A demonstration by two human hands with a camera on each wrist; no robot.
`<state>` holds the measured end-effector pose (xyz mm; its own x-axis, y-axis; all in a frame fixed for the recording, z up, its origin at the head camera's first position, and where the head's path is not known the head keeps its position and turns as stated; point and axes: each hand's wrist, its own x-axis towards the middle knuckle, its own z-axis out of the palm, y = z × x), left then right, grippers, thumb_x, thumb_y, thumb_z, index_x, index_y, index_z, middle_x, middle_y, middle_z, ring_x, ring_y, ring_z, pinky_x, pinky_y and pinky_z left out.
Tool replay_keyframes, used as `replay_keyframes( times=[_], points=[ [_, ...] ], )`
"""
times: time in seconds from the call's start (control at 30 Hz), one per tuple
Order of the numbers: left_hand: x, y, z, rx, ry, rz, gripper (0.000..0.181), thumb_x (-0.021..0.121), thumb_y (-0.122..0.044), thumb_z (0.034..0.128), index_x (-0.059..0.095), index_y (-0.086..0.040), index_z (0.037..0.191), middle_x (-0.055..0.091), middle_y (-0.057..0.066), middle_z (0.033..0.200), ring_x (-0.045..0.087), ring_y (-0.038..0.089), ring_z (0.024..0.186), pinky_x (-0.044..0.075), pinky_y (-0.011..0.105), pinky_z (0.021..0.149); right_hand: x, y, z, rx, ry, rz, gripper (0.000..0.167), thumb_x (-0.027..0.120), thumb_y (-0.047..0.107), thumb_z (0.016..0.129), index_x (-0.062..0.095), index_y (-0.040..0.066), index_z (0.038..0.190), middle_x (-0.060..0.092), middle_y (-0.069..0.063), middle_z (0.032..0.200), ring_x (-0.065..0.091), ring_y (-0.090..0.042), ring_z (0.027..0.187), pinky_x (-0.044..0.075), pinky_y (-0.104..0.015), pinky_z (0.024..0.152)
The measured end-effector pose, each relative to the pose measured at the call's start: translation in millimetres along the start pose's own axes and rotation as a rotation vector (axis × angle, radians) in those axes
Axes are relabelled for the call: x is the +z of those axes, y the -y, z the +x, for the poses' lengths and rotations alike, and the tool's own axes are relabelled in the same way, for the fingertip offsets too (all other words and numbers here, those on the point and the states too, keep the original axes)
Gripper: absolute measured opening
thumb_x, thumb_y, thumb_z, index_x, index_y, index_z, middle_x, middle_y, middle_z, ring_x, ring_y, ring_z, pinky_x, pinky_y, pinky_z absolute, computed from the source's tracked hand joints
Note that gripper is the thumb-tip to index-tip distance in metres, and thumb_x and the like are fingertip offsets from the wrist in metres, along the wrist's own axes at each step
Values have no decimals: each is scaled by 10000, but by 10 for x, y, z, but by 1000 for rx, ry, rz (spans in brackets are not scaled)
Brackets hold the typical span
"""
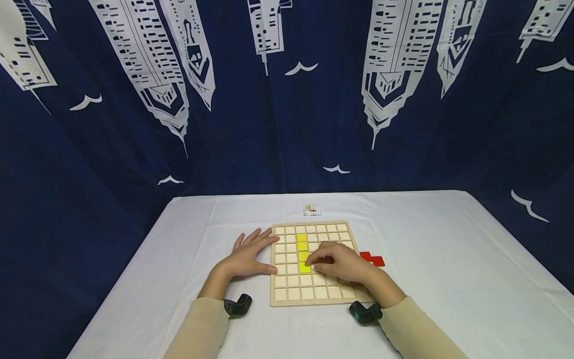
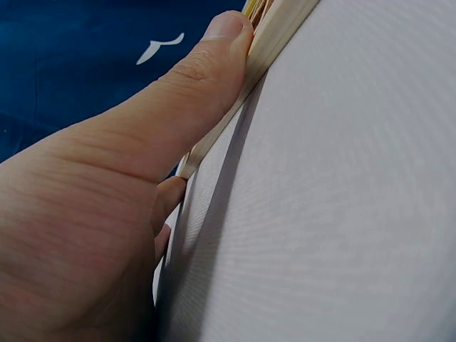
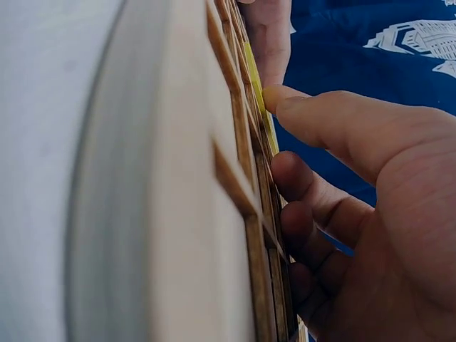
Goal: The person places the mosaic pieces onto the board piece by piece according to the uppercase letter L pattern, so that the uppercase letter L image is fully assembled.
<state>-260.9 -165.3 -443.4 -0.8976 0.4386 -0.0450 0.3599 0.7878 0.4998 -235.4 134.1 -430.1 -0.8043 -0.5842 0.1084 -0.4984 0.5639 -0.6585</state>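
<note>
A wooden grid board (image 1: 287, 302) lies flat on the table. Yellow squares (image 1: 302, 246) form a column in its cells, left of the middle. My left hand (image 1: 247, 257) has its fingers spread, the thumb and a fingertip touching the board's left edge; the left wrist view shows the thumb (image 2: 192, 85) against the wooden rim. My right hand (image 1: 338, 262) is over the board, its fingers bent loosely. One fingertip touches the lower yellow squares; in the right wrist view, the thumb (image 3: 313, 114) meets the yellow strip (image 3: 254, 75). Part of the board is hidden beneath this hand.
Red pieces (image 1: 378, 261) lie beside the board's right edge, partly hidden behind my right hand. A small printed grid card (image 1: 312, 209) is on the white tablecloth (image 1: 448, 259) beyond the board. A dark blue curtain (image 1: 287, 124) hangs behind the table.
</note>
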Motion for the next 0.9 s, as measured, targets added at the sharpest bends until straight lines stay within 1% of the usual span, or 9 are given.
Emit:
replay_keyframes(
  times=[0.2, 0.37, 0.47, 0.53, 0.6, 0.7, 0.77, 0.83, 0.9],
  points=[
    [-6, -5, -10, -4, 3, -1, 910, 813, -570, 726, 432, -306, 1509, 219, 2, 1682, 83, 309, 1580, -59, 625, 1242, -27, 8, -5, -16, 34, 10, 183, 717, 163, 918, 771, 268, 1058, 666, 112, 959, 542, -77, 859, 475, -213, 769],
    [-1, -3, -7, -2, 3, -3, 905, 810, -574, 726, 436, -307, 1506, 216, -7, 1683, 79, 301, 1581, -67, 617, 1243, -91, 13, -21, -76, 77, 19, 202, 724, 148, 906, 769, 201, 1095, 662, 54, 953, 541, -103, 862, 472, -218, 767],
    [-4, -7, -3, -1, 6, -5, 906, 809, -574, 727, 435, -303, 1506, 213, -7, 1683, 77, 301, 1581, -69, 616, 1243, -139, 4, -33, -99, 118, 19, 268, 733, 124, 889, 750, 180, 1150, 658, 26, 980, 549, -125, 893, 482, -222, 800],
    [-5, -7, -3, -1, 5, -10, 906, 812, -570, 727, 437, -300, 1506, 213, -5, 1683, 76, 304, 1581, -70, 616, 1243, -176, 0, -50, -94, 158, 36, 333, 739, 111, 876, 727, 181, 1201, 658, 0, 1033, 552, -149, 935, 492, -239, 841],
    [-7, -8, -5, -2, 4, -11, 907, 814, -568, 725, 438, -300, 1505, 214, -4, 1683, 77, 305, 1581, -71, 616, 1243, -217, 5, -75, -61, 195, 55, 396, 750, 126, 867, 700, 212, 1250, 655, 12, 1110, 566, -151, 1007, 498, -246, 911],
    [-7, -9, -9, -3, 0, -11, 903, 818, -563, 722, 443, -302, 1501, 220, -5, 1682, 83, 306, 1580, -68, 617, 1244, -276, -3, -104, -37, 223, 104, 430, 742, 124, 873, 675, 221, 1286, 658, -1, 1207, 588, -181, 1072, 513, -287, 971],
    [-7, -10, -12, -4, 0, -8, 905, 819, -565, 721, 442, -306, 1502, 220, -6, 1682, 83, 305, 1580, -66, 615, 1244, -306, -25, -114, -28, 220, 132, 413, 727, 123, 892, 669, 212, 1290, 663, -8, 1251, 607, -188, 1101, 522, -292, 984],
    [-6, -11, -12, -3, -1, -7, 906, 818, -566, 720, 441, -307, 1502, 220, -3, 1682, 82, 306, 1580, -65, 616, 1244, -340, -52, -120, -33, 207, 161, 379, 698, 110, 917, 665, 173, 1289, 676, -45, 1236, 622, -209, 1075, 537, -296, 954],
    [-7, -12, -10, -2, 0, -11, 911, 818, -568, 719, 438, -306, 1504, 218, -3, 1682, 79, 305, 1581, -69, 615, 1244, -379, -81, -129, -29, 186, 172, 343, 677, 118, 939, 665, 148, 1280, 689, -59, 1215, 630, -197, 1050, 540, -273, 931]
  ],
)
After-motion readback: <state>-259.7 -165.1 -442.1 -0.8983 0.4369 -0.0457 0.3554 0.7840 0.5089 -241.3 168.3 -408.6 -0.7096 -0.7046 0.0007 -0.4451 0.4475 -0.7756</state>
